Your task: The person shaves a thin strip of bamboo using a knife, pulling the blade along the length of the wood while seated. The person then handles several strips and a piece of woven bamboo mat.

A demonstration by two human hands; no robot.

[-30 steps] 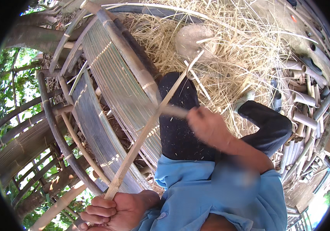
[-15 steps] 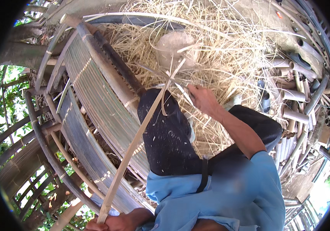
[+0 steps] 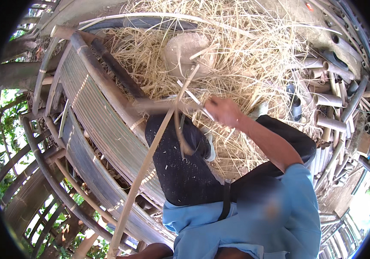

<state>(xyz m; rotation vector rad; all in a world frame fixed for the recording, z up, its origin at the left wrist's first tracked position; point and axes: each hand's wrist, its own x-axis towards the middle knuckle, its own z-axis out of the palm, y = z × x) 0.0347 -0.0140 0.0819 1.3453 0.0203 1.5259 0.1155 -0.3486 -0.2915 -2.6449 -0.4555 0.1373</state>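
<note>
A long pale bamboo strip [image 3: 139, 175] slants from the lower edge up across my left thigh, its far end over the straw. My left hand [image 3: 151, 251], mostly cut off by the lower edge, is closed round the strip's near end. In my right hand [image 3: 224, 111] is a knife [image 3: 167, 106]; its long blade, smeared by motion, points left and crosses the strip near its far end. A thin curled shaving [image 3: 180, 131] hangs beside the strip above my knee. Close to my right fingers is a narrow white sliver [image 3: 188, 92], which I cannot tell is held or loose.
Straw-like shavings [image 3: 254, 56] cover the ground around a round stump-like block [image 3: 187, 48]. A slatted bamboo bench [image 3: 94, 101] runs along my left side. Cut bamboo tubes [image 3: 329, 100] are piled at the right, near a dark bottle-shaped thing [image 3: 296, 105].
The knife blade has swung down and toward me, from pointing up-left to lying nearly level. My right hand has shifted slightly left. My left hand has sunk lower, mostly out of the picture.
</note>
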